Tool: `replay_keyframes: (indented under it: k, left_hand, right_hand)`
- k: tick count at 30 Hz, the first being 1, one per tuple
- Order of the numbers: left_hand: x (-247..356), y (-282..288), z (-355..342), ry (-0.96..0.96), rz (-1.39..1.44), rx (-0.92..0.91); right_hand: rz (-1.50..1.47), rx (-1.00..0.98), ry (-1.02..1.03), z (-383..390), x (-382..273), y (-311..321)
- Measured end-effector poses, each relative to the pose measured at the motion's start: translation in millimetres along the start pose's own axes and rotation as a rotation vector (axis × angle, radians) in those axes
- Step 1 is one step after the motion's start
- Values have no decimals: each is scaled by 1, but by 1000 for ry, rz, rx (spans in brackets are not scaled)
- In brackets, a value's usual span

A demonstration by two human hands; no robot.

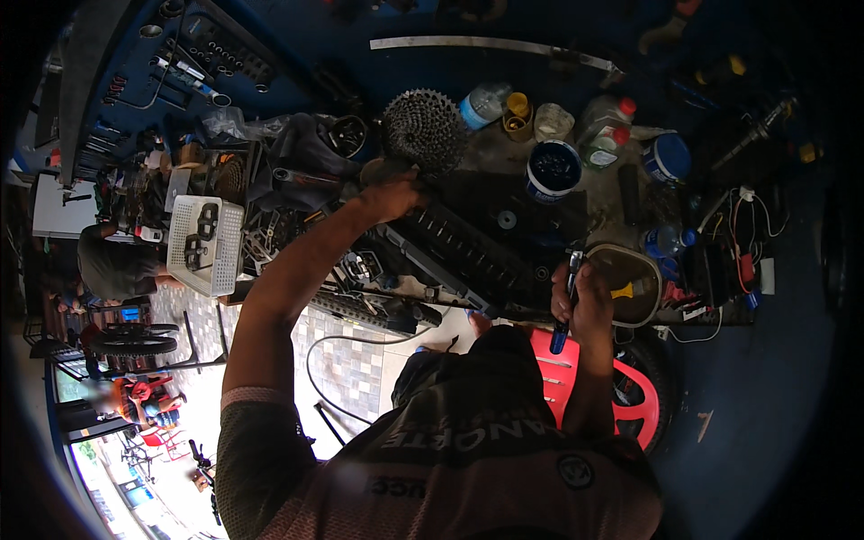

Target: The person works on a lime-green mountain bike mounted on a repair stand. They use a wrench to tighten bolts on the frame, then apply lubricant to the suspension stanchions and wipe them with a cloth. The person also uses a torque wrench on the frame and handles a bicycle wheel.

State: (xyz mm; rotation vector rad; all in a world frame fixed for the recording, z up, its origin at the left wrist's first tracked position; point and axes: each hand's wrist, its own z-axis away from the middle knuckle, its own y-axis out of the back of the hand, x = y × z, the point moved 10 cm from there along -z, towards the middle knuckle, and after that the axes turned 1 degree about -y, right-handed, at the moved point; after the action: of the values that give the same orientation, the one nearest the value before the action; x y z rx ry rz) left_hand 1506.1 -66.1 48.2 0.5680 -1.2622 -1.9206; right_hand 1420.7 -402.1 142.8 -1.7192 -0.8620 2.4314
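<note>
My left hand [396, 196] reaches over the bench, its fingers curled at the far end of a long black tool case [463, 247]. Whatever lies under those fingers is too dark to make out. Just beyond the hand stands a large bicycle cassette [423, 130], its sprockets stacked and facing me. A ratchet wrench [559, 338] is gripped in my right hand [587, 301], close to the bench's front edge. Its shiny metal head points up and its blue handle end sticks out below. The case lies slantwise between both hands, with a row of slots along it.
To the right sit an open blue tub [553, 171] of dark contents, plastic bottles [605, 135] and a shallow basin [625, 283]. A white basket [205, 245] with pedals stands left. A red plastic chair [634, 409] is beneath the bench edge. Another person [117, 261] bends at far left.
</note>
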Motion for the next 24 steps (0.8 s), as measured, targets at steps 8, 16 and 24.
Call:
replay_keyframes:
  k: [8, 16, 24]
  left_hand:
    - [9, 26, 13, 99, -71, 277]
    - [94, 102, 107, 692, 551, 944]
    - [150, -31, 107, 1011, 1687, 979]
  right_hand:
    - [24, -66, -35, -11, 4, -22]
    - [393, -69, -46, -45, 7, -61]
    - [735, -160, 47, -102, 26, -105]
